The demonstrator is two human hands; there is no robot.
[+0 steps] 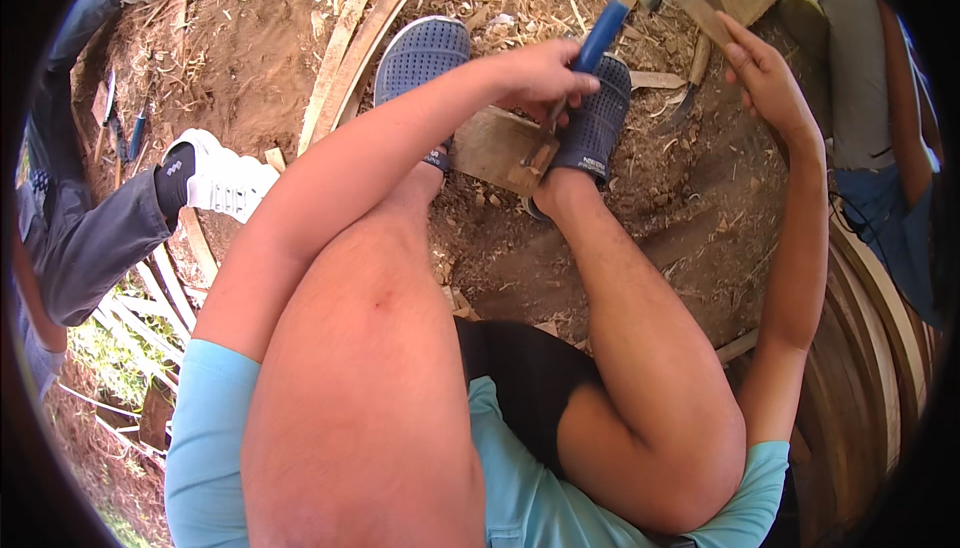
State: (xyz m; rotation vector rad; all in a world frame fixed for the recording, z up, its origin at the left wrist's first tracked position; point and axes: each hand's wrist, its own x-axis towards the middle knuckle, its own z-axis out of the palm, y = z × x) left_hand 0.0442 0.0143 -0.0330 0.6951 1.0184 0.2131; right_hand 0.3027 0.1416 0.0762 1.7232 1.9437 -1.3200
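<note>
Left hand point(545, 73) is curled shut around something thin over the wooden block point(497, 148); what sits between the fingers is too small to make out, maybe a thin metal piece running down to the block's right edge. The block lies flat on the dirt point(640, 198) between two dark blue perforated slides, left slide point(422, 53) and right slide point(597, 118), touching or just beside both. The block's upper end is hidden under the left forearm.

Right hand point(765, 78) is up at the right, fingers wrapped on a wooden strip point(705, 16). The hammer point(640, 8), with blue handle and dark metal claw head, lies slantwise between the two hands, lower handle end passing behind the left-hand fingers; cannot tell which hand really bears it. A curved dark blade point(680, 108) lies on the ground just below the right hand, partly covered by the strip.

Open room: bare dirt below the right slide toward the right knee; dirt patch upper left. Bent wooden slats point(350, 48) lie left of the left slide, more curved slats point(880, 348) hug the right rim, warped by the lens.

Another person's grey trouser leg and white shoe point(225, 183) sit at left, cut off by the rim. Small tools point(125, 128) on the dirt far left, too small to name. Someone's clothing point(860, 68) at upper right, mostly cut off.
</note>
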